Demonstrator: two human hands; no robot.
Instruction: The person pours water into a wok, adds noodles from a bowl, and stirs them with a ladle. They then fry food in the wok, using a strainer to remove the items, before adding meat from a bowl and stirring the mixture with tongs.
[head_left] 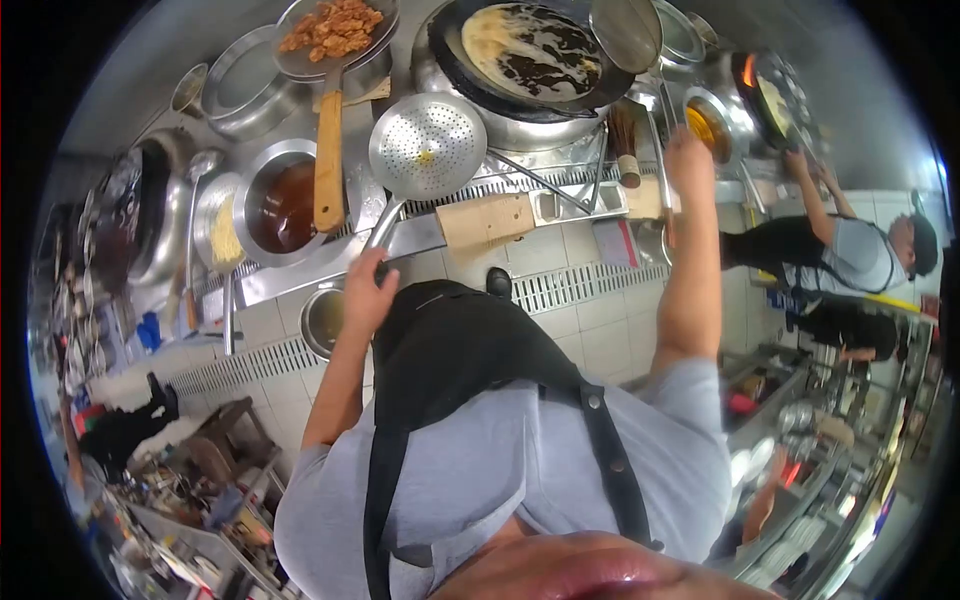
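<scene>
My left hand (370, 292) is closed around the handle end of a perforated skimmer (428, 146), whose bowl lies over the counter's edge with a yellowish bit in it. With my arm stretched forward, my right hand (690, 160) grips the handle of a round mesh strainer (627, 33). That strainer is tilted at the right rim of a large wok (440, 62) of foaming oil (530, 50). Left of the wok, pieces of browned fried food (332, 28) lie in a wooden-handled strainer (329, 160) set over a metal pot.
A pot of reddish-brown liquid (285, 205) and a bowl with pale yellow shreds (225, 235) stand at left. A brush (625, 150) and cardboard (485, 223) lie along the front edge. At right, a co-worker (850, 250) handles a wok (775, 105) with flame beside it.
</scene>
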